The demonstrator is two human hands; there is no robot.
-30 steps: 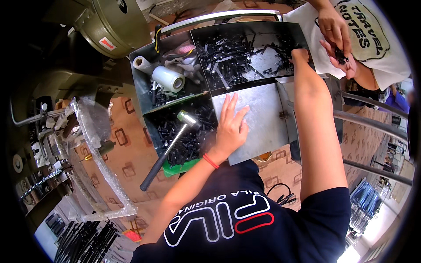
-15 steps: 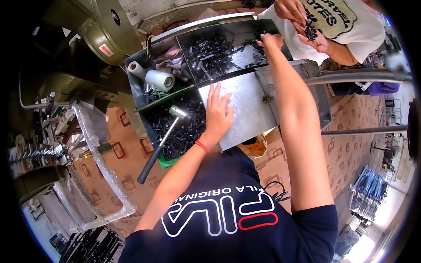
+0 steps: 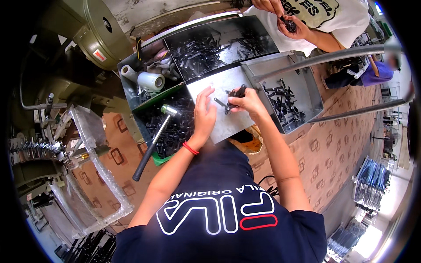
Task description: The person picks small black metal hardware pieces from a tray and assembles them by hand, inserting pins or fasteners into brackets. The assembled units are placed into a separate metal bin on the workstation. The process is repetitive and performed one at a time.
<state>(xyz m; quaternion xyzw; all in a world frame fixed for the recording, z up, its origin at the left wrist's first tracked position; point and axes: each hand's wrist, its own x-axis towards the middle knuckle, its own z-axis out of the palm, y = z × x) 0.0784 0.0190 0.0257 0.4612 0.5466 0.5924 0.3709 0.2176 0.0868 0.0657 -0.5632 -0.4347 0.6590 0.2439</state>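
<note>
Above a bare sheet-metal surface, my right hand is closed round a bunch of small black metal parts. One flat strip with a hole sticks out of the bunch toward the left. My left hand is open at the sheet's left side, fingers stretched out and nothing in them, a short gap from the bunch. Beyond the sheet, a dark far bin holds many loose black parts. To the right stands a grey metal tray with more of these parts lying in it.
A black-handled hammer lies across the near-left bin of small black parts. Rolls of clear film and gloves fill the far-left compartment. Grey rails run rightward. At the far right, a co-worker's hands hold dark parts.
My right hand has come back from the far bin to over the sheet, now with a bunch of black parts. The right tray shows more fully. My left hand stays over the sheet.
</note>
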